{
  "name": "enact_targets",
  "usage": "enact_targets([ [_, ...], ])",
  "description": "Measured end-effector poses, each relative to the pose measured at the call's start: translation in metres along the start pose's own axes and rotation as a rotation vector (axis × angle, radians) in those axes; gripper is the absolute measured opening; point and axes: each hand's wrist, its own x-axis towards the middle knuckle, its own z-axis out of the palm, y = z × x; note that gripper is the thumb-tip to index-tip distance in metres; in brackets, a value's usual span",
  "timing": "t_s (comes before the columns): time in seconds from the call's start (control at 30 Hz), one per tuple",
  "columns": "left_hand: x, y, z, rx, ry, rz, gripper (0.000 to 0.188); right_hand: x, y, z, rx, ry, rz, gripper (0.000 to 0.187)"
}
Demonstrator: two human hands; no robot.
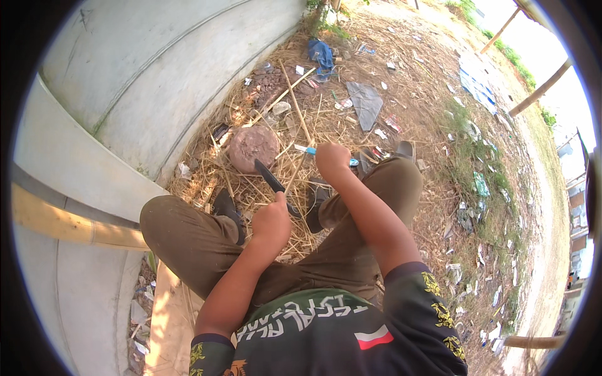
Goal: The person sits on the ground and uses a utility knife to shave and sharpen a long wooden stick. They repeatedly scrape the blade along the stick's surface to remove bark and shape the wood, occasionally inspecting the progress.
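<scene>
Left hand (271, 219) grips a dark, flat knife (271, 177); right hand (331, 160) clamps a thin bamboo strip (300, 116) — both just beside the round stone (252, 147), on dry straw.

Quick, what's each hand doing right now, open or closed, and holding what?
Left hand: closed on the handle of a dark-bladed knife.
Right hand: closed around a thin bamboo strip.

straw-strewn ground (433, 207): flat stone (252, 147), blue cloth (322, 55), scattered litter (480, 185).
</scene>
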Motion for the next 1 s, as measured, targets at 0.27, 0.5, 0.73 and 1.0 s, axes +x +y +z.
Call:
enact_targets([
  [0.27, -0.005, 0.001, -0.015, -0.156, 0.068, -0.018, 0.018, 0.015, 0.008, -0.006, 0.422, -0.204, 0.114, 0.018],
  [0.5, -0.002, -0.012, -0.008, -0.232, 0.157, -0.081, 0.022, -0.014, -0.015, -0.011, 0.387, -0.165, -0.077, 0.021],
  [0.73, 0.002, -0.024, -0.011, -0.486, 0.206, -0.12, 0.027, -0.035, -0.037, -0.016, 0.103, 0.008, -0.391, 0.009],
  [1.0, -0.005, -0.018, -0.001, -0.626, 0.146, -0.125, 0.028, 0.0, -0.001, -0.018, 0.146, 0.055, -0.09, 0.009],
])
